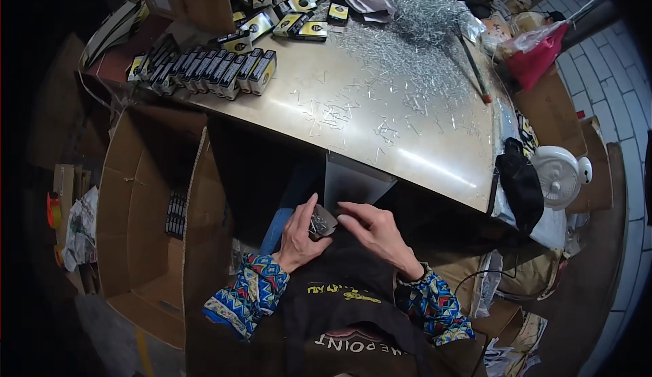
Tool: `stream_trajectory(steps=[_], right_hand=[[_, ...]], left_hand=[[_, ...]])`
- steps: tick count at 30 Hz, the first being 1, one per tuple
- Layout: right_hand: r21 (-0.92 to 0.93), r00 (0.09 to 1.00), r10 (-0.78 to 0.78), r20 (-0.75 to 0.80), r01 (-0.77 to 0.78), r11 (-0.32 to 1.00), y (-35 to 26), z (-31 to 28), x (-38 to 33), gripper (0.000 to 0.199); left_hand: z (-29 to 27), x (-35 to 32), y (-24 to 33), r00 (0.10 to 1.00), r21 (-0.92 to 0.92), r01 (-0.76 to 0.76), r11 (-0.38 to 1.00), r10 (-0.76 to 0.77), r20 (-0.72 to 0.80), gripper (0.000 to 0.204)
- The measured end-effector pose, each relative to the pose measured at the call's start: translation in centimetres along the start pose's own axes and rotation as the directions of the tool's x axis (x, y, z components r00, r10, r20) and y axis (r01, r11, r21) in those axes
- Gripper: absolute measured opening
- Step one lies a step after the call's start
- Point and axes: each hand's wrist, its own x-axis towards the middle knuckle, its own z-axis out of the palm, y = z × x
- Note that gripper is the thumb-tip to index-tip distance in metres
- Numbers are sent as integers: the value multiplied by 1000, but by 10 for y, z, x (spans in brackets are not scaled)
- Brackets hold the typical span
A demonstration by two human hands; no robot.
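At the surface's (278, 109) left corner stands a row of packed boxes (263, 71) with yellow-and-black labels, their print too small to read. Below the front edge, the left grip (295, 238) is closed around a small grey box (327, 221), its open mouth showing shiny metal pieces (317, 224). That box lies just right of the left grip's palm, between both hands, the left nearer; its long axis I cannot tell. The dark apron (339, 268) carries yellow print and white capitals. The right grip (380, 231) has bent fingers beside the box's right rim; whether they pinch it I cannot tell. Loose silvery pins (424, 78) spread toward the surface's right edge.
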Motion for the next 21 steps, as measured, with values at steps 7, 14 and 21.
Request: stream_trajectory(steps=[7,14,21], right_hand=[[-313,952,-165,-258,79,946,16,-24,24,14],[23,978,57,-201,-54,998,4,-49,35,20],[-349,852,-495,-169,418,839,9,-44,43,27]], left_hand=[[6,41,25,987,189,-156,969,161,-11,97],[7,83,47,998,78,12,997,-16,54,74],[16,94,51,996,131,-68,989,74,-41,67]])
